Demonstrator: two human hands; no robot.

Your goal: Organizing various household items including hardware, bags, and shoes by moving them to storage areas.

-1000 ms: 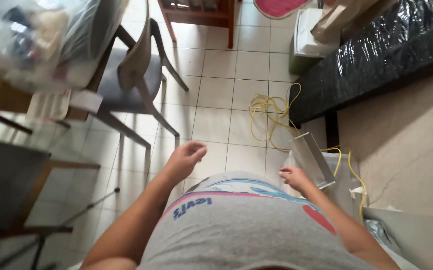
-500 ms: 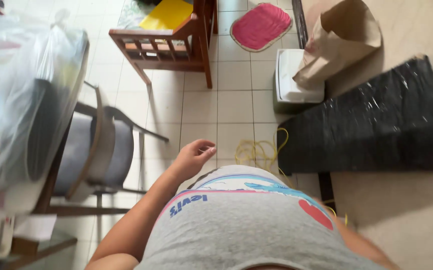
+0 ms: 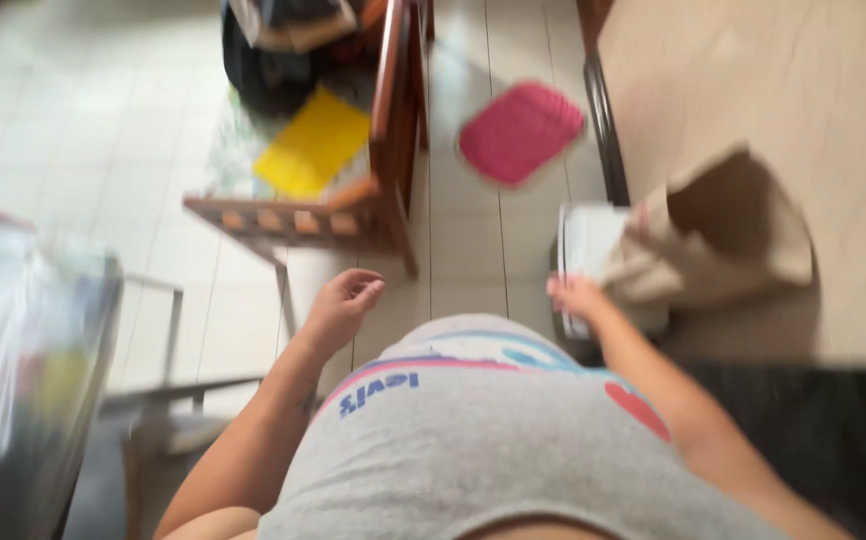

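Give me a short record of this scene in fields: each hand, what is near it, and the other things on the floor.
view: head camera looking down, picture blurred
left hand: empty, fingers loosely curled, in the air above the tiled floor
right hand: reaching toward the white box; contact too blurred to tell
brown paper bag: lies over the white box
wooden chair: ahead of the left hand, yellow sheet on it
pink mat: on the floor beyond the box
shirt: grey, fills the lower part
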